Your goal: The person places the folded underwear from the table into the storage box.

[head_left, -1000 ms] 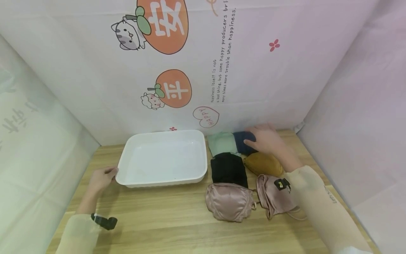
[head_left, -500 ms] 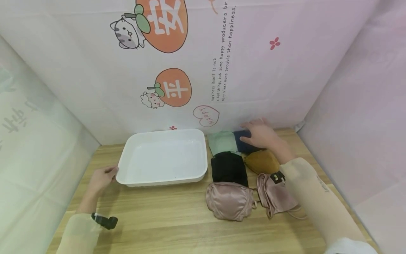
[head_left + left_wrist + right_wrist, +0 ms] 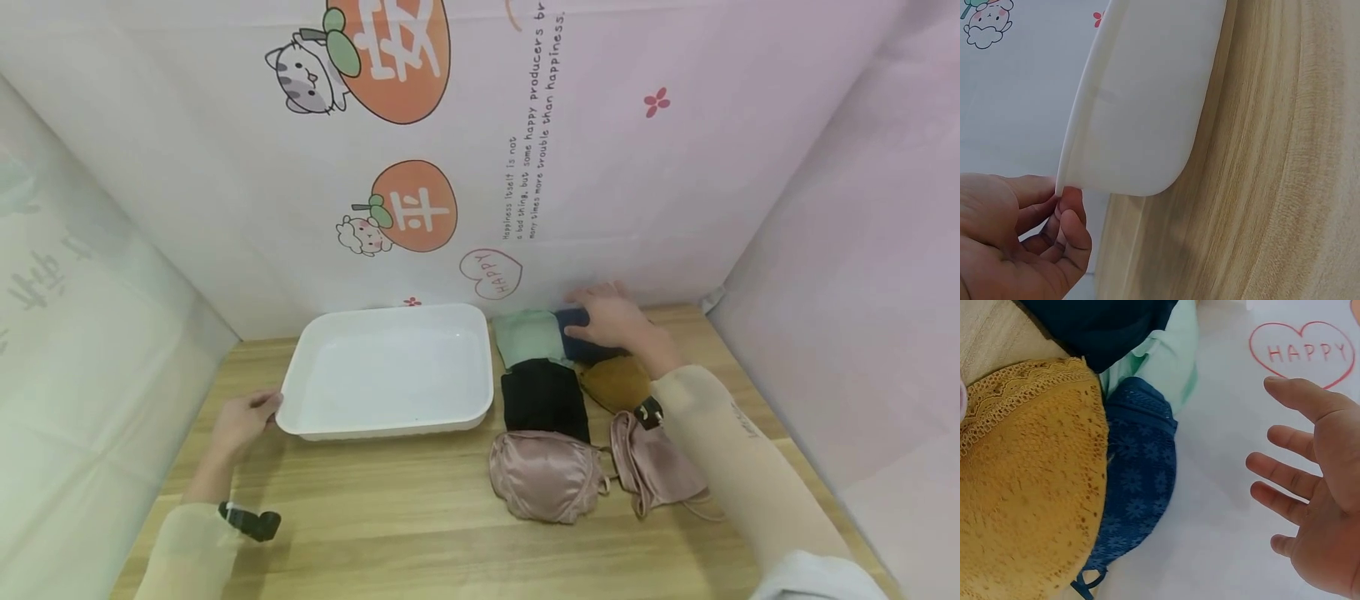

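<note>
**Soft blue bra, spread right hand: where would we grab it?**

So we've got the blue bra at the back right of the table, up by the printed sheet, with the mint cloth and the mustard bra right against it. The right hand hovers by it, fingers and thumb spread, holding nothing; the wrist view shows a gap between them.

The left hand pinches the rim of the white tub at its near left corner, thumb and finger either side of the lip. We'd guess the tub is light, stiff plastic, a bit slick, so that lip is a decent hold.

The bra looks light and squashy, and the patterned fabric shouldn't slip much. We'd take it by the thick cup edge; that loose strap loop looks floppy and could snag on the mustard one.

Black cloth and pink bra sit nearer us, just beside the tub. The pink one looks satiny, so probably more slippery.
</note>
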The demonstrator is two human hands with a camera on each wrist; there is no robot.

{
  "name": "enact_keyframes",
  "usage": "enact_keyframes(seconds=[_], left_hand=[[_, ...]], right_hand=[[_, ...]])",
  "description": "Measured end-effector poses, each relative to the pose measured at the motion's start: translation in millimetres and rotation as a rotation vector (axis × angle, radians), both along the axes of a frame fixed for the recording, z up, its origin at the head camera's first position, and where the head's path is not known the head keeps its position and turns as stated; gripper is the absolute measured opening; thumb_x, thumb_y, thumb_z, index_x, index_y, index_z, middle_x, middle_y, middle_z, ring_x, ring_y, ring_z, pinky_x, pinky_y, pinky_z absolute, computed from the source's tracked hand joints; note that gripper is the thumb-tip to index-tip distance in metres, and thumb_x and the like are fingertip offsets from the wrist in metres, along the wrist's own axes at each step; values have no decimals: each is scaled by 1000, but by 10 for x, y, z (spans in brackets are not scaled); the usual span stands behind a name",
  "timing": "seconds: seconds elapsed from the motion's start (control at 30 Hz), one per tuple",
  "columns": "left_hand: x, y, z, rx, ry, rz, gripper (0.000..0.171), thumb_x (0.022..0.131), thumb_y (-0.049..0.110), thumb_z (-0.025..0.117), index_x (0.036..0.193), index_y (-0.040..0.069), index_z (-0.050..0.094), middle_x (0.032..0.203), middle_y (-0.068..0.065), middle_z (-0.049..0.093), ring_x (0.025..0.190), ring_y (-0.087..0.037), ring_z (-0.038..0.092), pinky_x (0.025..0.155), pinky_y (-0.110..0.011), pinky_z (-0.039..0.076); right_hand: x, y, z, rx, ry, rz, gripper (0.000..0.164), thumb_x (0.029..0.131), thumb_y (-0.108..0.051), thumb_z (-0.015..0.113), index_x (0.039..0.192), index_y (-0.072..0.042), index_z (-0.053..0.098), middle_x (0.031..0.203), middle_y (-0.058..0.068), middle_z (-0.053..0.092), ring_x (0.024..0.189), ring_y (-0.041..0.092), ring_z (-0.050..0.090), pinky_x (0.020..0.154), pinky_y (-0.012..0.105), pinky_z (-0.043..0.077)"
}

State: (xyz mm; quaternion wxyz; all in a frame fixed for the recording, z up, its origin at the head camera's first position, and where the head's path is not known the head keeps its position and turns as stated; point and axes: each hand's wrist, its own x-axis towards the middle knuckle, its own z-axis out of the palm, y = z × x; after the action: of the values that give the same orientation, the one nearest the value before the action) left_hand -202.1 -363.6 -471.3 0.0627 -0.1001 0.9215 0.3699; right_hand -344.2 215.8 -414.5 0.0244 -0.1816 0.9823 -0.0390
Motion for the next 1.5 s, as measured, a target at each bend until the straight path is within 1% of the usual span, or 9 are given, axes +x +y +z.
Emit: enact_keyframes(seconds=[0.13, 0.3, 0.47, 0.73, 0.97, 1.03, 1.27, 1.37, 1.5], left_hand=[[-10, -3, -8, 3, -7, 8, 54, 107, 33, 44, 138, -12, 49, 107, -21, 70, 99, -31, 65, 79, -33, 55], [-27, -5, -26, -6, -5, 8, 54, 107, 33, 45, 138, -11, 49, 109, -22, 69, 99, -31, 66, 76, -29, 55], [-28, -12, -47, -9, -6, 17, 53, 107, 33, 46, 138, -10, 51, 106, -18, 71, 98, -30, 65, 76, -28, 54], [-1, -15, -67, 33, -15, 17, 52, 107, 31, 46, 139, -10, 49, 107, -17, 69, 99, -29, 64, 84, -38, 57], [-4, -4, -62, 55, -18, 27, 53, 107, 32, 46, 139, -10, 48, 98, -9, 68, 93, -23, 61, 82, -35, 55], [-10, -2, -62, 54, -12, 27, 53, 107, 32, 46, 139, -10, 49, 99, -10, 69, 93, -22, 62, 83, -34, 55], [-20, -9, -74, 60, -3, 20, 54, 107, 32, 45, 139, -11, 48, 117, -25, 66, 95, -18, 63, 85, -36, 58], [-21, -16, -80, 60, -2, 16, 54, 107, 32, 45, 139, -11, 48, 120, -26, 66, 94, -14, 63, 88, -38, 59], [-13, -13, -81, 65, 1, 20, 53, 107, 31, 46, 139, -11, 49, 114, -22, 68, 93, -14, 62, 86, -36, 58]], right_hand=[[-59, -5, -69, -17, 2, 10, 64, 91, -44, 69, 144, -11, 52, 151, 19, 48, 144, 45, 34, 122, 68, 10], [-135, -4, -156, -6, 13, 25, 64, 90, -45, 70, 142, -12, 54, 151, 18, 48, 144, 44, 35, 122, 68, 13], [-208, -15, -266, 20, 8, 48, 66, 89, -49, 70, 141, -11, 55, 149, 19, 50, 144, 43, 36, 121, 66, 16], [-298, -61, -377, 49, -13, 62, 69, 86, -51, 72, 141, -13, 56, 150, 19, 48, 144, 42, 34, 120, 65, 15], [-331, -94, -441, 62, -10, 66, 69, 84, -53, 73, 139, -13, 58, 149, 19, 50, 143, 43, 36, 121, 64, 15], [-342, -101, -459, 64, -7, 68, 69, 84, -53, 74, 138, -13, 58, 148, 18, 51, 143, 43, 35, 121, 64, 16], [-380, -136, -504, 74, -22, 70, 71, 82, -54, 76, 138, -14, 58, 151, 18, 48, 146, 43, 31, 124, 62, 13], [-398, -150, -519, 81, -32, 68, 73, 81, -55, 77, 137, -14, 59, 152, 18, 46, 146, 43, 29, 124, 62, 11], [-428, -166, -544, 101, -52, 77, 75, 79, -56, 77, 138, -13, 59, 152, 18, 46, 147, 42, 28, 124, 62, 10]])
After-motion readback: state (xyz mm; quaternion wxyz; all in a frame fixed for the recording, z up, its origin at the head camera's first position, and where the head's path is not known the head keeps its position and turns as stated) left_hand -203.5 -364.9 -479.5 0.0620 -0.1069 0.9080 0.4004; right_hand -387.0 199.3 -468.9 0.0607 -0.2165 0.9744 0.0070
